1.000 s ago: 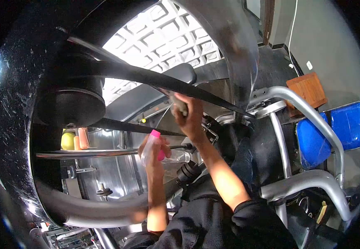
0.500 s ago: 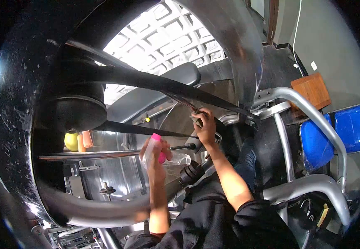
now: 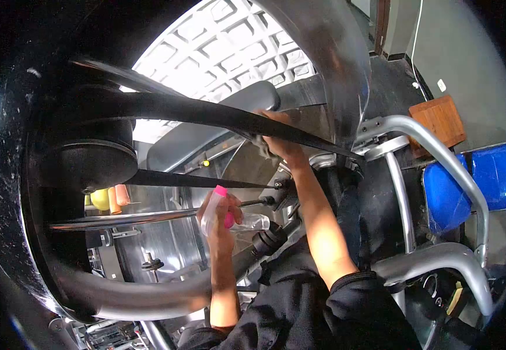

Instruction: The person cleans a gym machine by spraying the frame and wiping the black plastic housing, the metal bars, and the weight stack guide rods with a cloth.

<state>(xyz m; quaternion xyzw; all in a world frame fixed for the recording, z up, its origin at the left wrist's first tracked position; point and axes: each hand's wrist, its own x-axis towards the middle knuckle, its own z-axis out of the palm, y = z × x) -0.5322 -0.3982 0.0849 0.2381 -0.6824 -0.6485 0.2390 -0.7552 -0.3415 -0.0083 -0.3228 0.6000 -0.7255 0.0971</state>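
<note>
My left hand is closed around a clear spray bottle with a pink top, close to a shiny metal rod. My right hand reaches up behind a slanting black belt, which hides part of its fingers. A bit of grey cloth shows under that hand, pressed toward a thin rod behind the belt. Below it, a second black belt runs to a dark end fitting on the machine.
A black pulley or roller and a thick curved frame surround my arms. A padded bench lies beyond. To the right are silver tube handles, blue seats and a wooden stool.
My right hand has moved up and slightly left from the end fitting, along the rod behind the upper belt. My left hand keeps the spray bottle in nearly the same place.
</note>
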